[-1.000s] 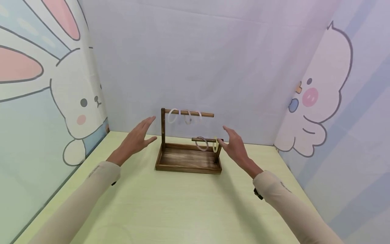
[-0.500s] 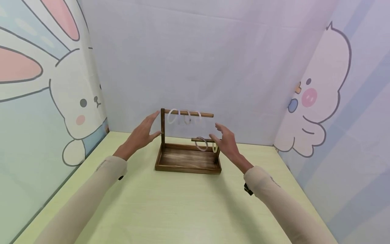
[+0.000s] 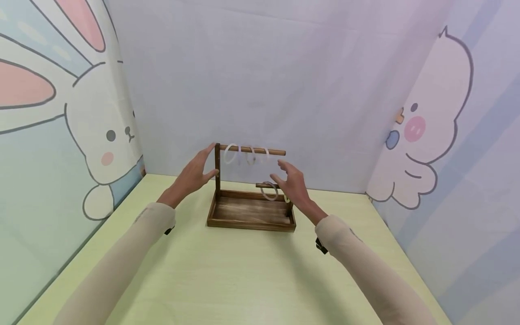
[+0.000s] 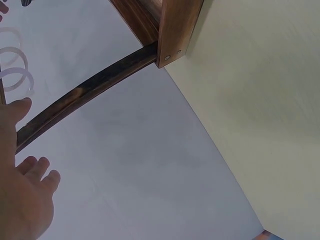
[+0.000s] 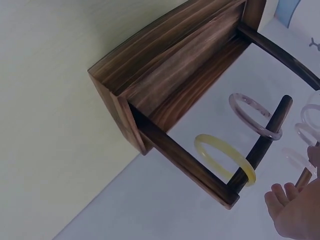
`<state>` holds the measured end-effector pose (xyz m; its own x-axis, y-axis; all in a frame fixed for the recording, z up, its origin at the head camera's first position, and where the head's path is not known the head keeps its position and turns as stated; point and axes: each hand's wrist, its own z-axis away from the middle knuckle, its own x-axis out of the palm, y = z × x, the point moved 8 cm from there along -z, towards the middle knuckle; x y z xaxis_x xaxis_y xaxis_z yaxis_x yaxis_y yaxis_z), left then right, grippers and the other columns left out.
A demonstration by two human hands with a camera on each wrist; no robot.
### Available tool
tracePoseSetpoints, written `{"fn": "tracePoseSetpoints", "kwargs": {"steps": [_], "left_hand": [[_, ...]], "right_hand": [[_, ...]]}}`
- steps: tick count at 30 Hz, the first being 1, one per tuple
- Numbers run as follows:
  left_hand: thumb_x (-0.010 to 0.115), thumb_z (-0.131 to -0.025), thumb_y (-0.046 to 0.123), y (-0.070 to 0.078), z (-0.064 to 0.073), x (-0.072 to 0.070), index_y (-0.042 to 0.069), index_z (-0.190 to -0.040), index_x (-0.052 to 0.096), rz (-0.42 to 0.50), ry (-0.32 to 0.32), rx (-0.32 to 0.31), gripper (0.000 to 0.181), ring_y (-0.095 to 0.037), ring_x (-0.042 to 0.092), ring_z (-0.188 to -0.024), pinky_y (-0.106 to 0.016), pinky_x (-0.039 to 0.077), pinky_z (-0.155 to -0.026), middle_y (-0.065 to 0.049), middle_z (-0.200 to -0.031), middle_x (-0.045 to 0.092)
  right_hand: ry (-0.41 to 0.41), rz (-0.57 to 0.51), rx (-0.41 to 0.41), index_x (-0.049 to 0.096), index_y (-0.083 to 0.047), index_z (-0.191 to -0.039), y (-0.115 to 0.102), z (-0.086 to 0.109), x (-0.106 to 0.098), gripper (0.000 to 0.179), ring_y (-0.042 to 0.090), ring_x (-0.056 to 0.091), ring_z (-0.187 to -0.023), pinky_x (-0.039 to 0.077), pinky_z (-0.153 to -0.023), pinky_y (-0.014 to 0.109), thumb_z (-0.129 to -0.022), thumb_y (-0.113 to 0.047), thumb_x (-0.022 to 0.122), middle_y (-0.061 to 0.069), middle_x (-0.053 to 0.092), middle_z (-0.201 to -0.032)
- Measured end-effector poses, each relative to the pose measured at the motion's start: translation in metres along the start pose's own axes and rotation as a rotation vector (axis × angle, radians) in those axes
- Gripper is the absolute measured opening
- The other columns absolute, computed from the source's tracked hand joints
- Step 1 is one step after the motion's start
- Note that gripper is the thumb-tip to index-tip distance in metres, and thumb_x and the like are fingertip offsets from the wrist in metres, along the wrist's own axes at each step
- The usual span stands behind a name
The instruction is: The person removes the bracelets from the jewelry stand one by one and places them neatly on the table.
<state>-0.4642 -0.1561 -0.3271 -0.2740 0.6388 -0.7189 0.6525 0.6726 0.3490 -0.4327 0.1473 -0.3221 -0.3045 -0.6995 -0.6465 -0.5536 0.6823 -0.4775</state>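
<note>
A brown wooden bangle stand, its tray [image 3: 252, 224] on the table, has an upper bar [image 3: 278, 153] and a lower bar [image 5: 261, 150]. Several pale bangles hang on the upper bar. On the lower one are a mauve bangle [image 5: 242, 115] and a yellow bangle [image 5: 220, 143]. My left hand [image 3: 192, 175] is at the top of the tall left post [image 4: 90, 86], fingers extended and thumb apart, holding nothing. Beyond the lower bar's right end is my right hand [image 3: 294, 185], its fingers loosely bent and spread from the thumb. It overlaps the yellow bangle in the head view.
The pale yellow table [image 3: 235, 271] reaches back to a plain white curtain [image 3: 260, 81]. Side curtains bear a rabbit drawing [image 3: 101, 135] on the left and a chick drawing [image 3: 430, 122] on the right.
Both hands have moved inward toward the stand, the left rightward to the tall post, the right leftward past the short post. The stand and bangles stay in place.
</note>
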Motion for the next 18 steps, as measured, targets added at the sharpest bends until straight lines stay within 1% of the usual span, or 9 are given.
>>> {"fn": "tracePoseSetpoints", "kwargs": {"steps": [2,5,10,14,18], "left_hand": [[0.078,-0.095,0.009,-0.002,-0.003,0.002,0.011,-0.167,0.017,0.016,0.006,0.002,0.094,-0.041,0.035,-0.149,-0.061,0.036,-0.119,-0.020,-0.165,0.033],[0.077,-0.094,0.004,-0.005,-0.005,0.002,0.009,-0.167,0.018,0.037,0.023,0.004,0.094,-0.042,0.038,-0.147,-0.060,0.036,-0.118,-0.020,-0.165,0.034],[0.076,-0.094,0.000,-0.009,-0.010,0.001,0.009,-0.166,0.021,0.088,0.051,0.001,0.092,-0.042,0.045,-0.142,-0.062,0.039,-0.116,-0.021,-0.163,0.036],[0.076,-0.092,-0.005,-0.010,-0.015,0.002,0.008,-0.165,0.024,0.153,0.061,-0.003,0.090,-0.044,0.048,-0.140,-0.061,0.042,-0.114,-0.022,-0.162,0.037],[0.074,-0.092,-0.008,-0.012,-0.018,0.003,0.006,-0.164,0.027,0.218,0.065,-0.020,0.087,-0.045,0.049,-0.139,-0.059,0.046,-0.111,-0.021,-0.162,0.038]], "right_hand": [[-0.001,-0.008,-0.010,0.055,-0.001,-0.147,-0.003,-0.003,0.002,0.054,0.033,0.060,-0.129,0.052,-0.106,0.052,-0.099,-0.020,0.074,0.021,0.061,-0.142],[0.004,-0.019,-0.019,0.057,-0.001,-0.145,-0.005,-0.008,0.007,0.053,0.033,0.061,-0.128,0.053,-0.104,0.051,-0.099,-0.019,0.075,0.020,0.063,-0.140],[0.021,-0.033,-0.003,0.058,-0.002,-0.144,-0.004,-0.014,0.015,0.051,0.031,0.062,-0.127,0.055,-0.103,0.047,-0.099,-0.019,0.075,0.018,0.064,-0.138],[0.049,-0.079,0.017,0.060,-0.002,-0.143,-0.002,-0.016,0.018,0.050,0.032,0.063,-0.125,0.056,-0.102,0.047,-0.098,-0.018,0.075,0.019,0.065,-0.136],[0.095,-0.127,0.016,0.062,0.001,-0.139,-0.003,-0.019,0.018,0.047,0.033,0.065,-0.123,0.057,-0.101,0.048,-0.097,-0.016,0.076,0.020,0.066,-0.133]]}}
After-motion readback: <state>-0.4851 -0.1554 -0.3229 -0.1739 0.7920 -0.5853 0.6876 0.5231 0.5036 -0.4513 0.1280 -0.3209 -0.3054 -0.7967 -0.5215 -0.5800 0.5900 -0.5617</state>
